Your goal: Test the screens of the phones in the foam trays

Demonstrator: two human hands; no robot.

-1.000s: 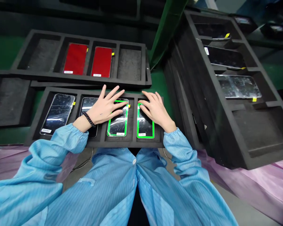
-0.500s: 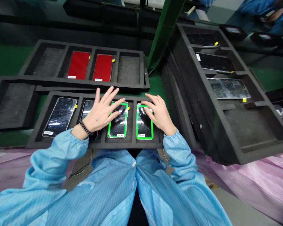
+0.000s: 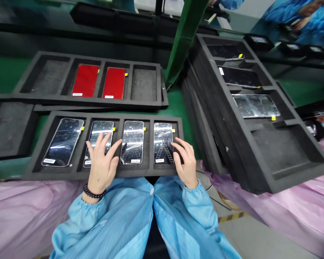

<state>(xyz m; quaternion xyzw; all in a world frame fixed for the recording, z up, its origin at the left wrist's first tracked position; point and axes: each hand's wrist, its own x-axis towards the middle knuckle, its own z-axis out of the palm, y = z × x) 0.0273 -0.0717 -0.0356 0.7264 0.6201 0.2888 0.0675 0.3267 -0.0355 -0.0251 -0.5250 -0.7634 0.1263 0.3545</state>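
Observation:
A black foam tray (image 3: 97,176) in front of me holds several smartphones, each in its own compartment. My left hand (image 3: 101,163) is spread over the second phone (image 3: 93,135) from the left, covering part of it, and grips nothing. My right hand (image 3: 185,160) has its fingers apart at the right edge of the rightmost phone (image 3: 162,142), whose screen shows a white grid-like line pattern. A similar fainter pattern shows on the third phone (image 3: 132,144). The leftmost phone (image 3: 63,140) has a dark screen with reflections. Yellow tabs stick out from the phones' upper right sides.
Behind lies another foam tray (image 3: 97,100) with two red-screened phones (image 3: 85,80). At right stands a stack of foam trays (image 3: 259,151), its top one holding three phones. A green post (image 3: 182,43) rises behind. Other people in pink and blue are nearby.
The green frames on the two right phones have given way to a white line pattern on dark screens. Both hands have drawn back toward me, the left also moving off the third phone.

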